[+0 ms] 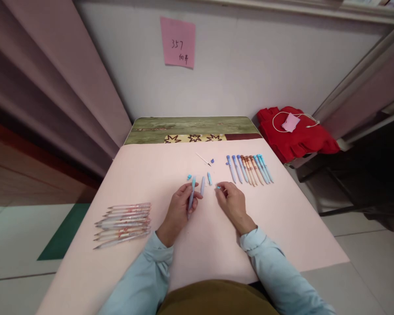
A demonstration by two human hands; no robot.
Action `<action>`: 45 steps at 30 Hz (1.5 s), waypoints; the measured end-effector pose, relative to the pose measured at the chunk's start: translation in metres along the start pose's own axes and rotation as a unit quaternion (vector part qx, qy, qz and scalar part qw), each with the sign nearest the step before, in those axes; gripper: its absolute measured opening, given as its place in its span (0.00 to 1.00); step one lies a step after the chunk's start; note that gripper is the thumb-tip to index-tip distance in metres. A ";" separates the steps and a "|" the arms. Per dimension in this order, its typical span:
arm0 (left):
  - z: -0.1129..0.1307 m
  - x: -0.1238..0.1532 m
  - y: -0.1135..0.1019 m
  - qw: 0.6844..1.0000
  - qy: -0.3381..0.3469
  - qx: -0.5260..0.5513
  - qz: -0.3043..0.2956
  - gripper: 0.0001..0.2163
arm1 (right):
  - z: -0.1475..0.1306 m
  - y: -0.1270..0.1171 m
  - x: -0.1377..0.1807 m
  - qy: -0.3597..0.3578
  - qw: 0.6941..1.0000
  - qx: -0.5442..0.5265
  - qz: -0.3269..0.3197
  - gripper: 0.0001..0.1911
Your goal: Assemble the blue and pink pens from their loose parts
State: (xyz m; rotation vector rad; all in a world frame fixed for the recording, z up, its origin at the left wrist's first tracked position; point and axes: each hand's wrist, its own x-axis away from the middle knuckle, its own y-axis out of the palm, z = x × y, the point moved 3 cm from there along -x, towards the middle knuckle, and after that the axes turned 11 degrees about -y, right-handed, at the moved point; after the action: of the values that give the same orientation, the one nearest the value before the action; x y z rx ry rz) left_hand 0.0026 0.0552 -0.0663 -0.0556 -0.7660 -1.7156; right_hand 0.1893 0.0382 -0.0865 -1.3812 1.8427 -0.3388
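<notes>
holding a slim two-tone pen [191,199] out over the bench [213,258]: head view, only one here, and from where i stand it covers everything. left grip [175,210] is clamped on the pen, thumb and fingers round the barrel, far end sticking up past them. right grip [232,203] looks pinched together on a tiny turquoise bit [218,187], mostly hidden by fingertips. pen sits mid-bench, just left of the loose parts; can't tell if its near end touches the surface.

handling, my guess: very light, stiff plastic, smooth so it may roll or slip under a loose pinch. not very fragile, though a thin tube like that could crack if bent. best hold is mid-barrel, thumb against two fingers. turquoise bit probably light and hard too, easy to drop; needs a fingertip pinch on its sides.

looks: pen is turquoise at the far end, greyish purple-blue lower down, narrow, tilted slightly. turquoise bit is small and bright, shape unclear.

around it: lavender barrel [202,185] just beside the left fingers, short turquoise piece [209,178] next along, turquoise cap [189,177] near the pen's far end. farther out, thin white refill [202,158], dark tip, and a dark blue piece [212,161]. capped pens [248,170] lined up to the right, clear-ended pens [123,225] stacked to the left.
</notes>
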 end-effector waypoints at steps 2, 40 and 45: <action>-0.005 0.001 0.005 1.000 -0.007 -0.020 -0.022 0.17 | 0.003 0.000 0.000 0.056 0.990 -0.125 0.041 0.08; -0.023 0.012 0.019 0.985 -0.130 -0.071 -0.093 0.14 | 0.002 0.006 0.002 0.158 0.852 -0.497 -0.050 0.16; -0.023 0.012 0.019 0.983 -0.134 -0.074 -0.100 0.15 | 0.000 0.006 0.003 0.149 0.848 -0.503 -0.073 0.16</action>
State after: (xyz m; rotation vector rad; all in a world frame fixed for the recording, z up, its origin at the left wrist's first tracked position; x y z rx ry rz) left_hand 0.0237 0.0315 -0.0702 -0.3287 -0.8618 -1.9798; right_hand 0.1851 0.0377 -0.0915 -2.2634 2.2931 0.4634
